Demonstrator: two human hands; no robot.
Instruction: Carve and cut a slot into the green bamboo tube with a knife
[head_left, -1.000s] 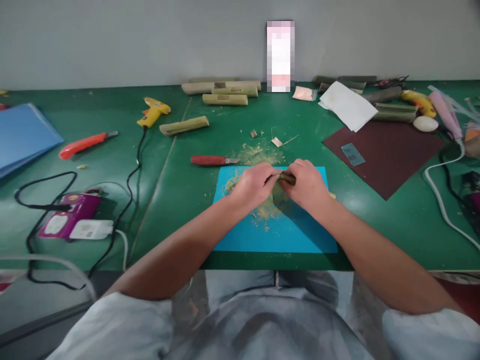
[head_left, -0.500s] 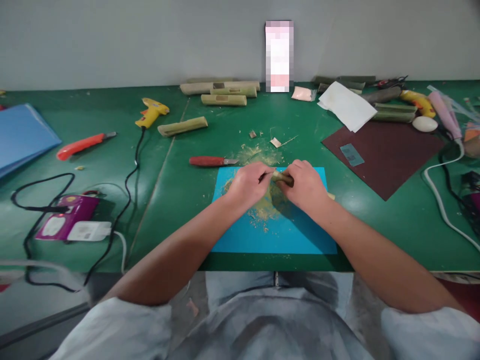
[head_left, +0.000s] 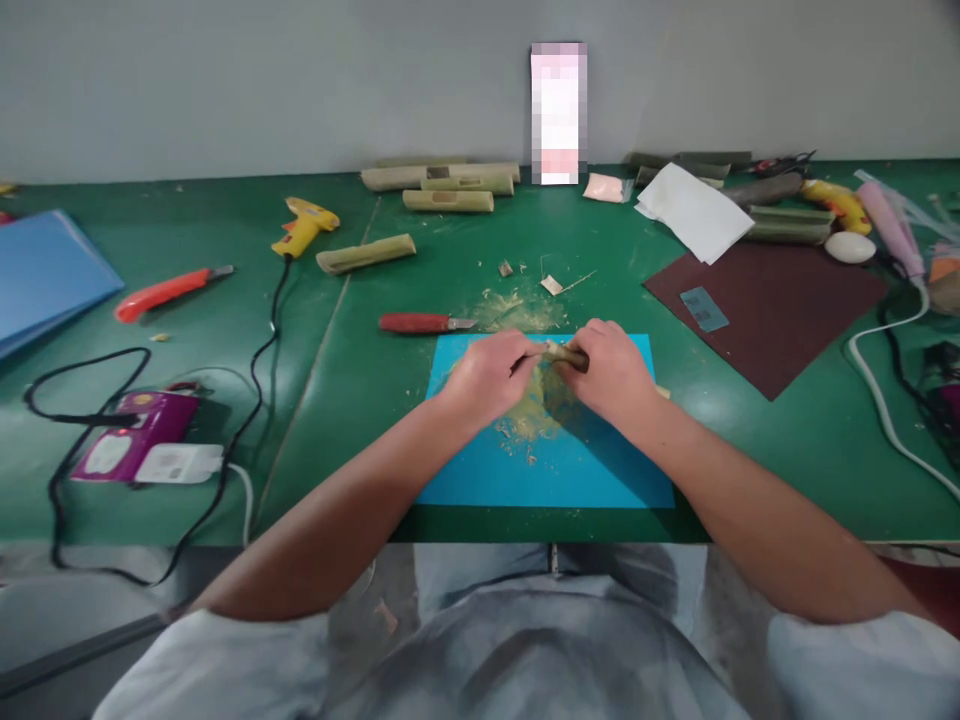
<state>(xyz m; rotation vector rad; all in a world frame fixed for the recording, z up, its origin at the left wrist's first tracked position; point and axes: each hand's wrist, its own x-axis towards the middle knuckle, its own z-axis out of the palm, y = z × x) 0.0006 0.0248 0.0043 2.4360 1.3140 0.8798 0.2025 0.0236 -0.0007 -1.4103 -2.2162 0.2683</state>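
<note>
Over a blue sheet (head_left: 570,482) strewn with pale dust and shavings (head_left: 531,412), my right hand (head_left: 616,368) is closed around a short piece of bamboo (head_left: 568,354). Its pale end points left, out of the fingers. My left hand (head_left: 489,372) is pinched close to that end. Something thin shows at its fingertips, too small and covered to name. Just beyond the sheet lies a red-handled craft knife (head_left: 420,322), apart from both hands, beside more dust (head_left: 521,310) on the green table.
Bamboo tubes (head_left: 448,201) lie at the back, with another bamboo length (head_left: 366,254) nearer. A yellow glue gun (head_left: 301,230), red utility knife (head_left: 166,292) and purple power strip (head_left: 135,435) with cables are left. A brown sheet (head_left: 780,320) and white paper (head_left: 694,213) lie right.
My left hand has shifted slightly left and down, away from the bamboo's end. My right hand and the bamboo piece stay nearly in place.
</note>
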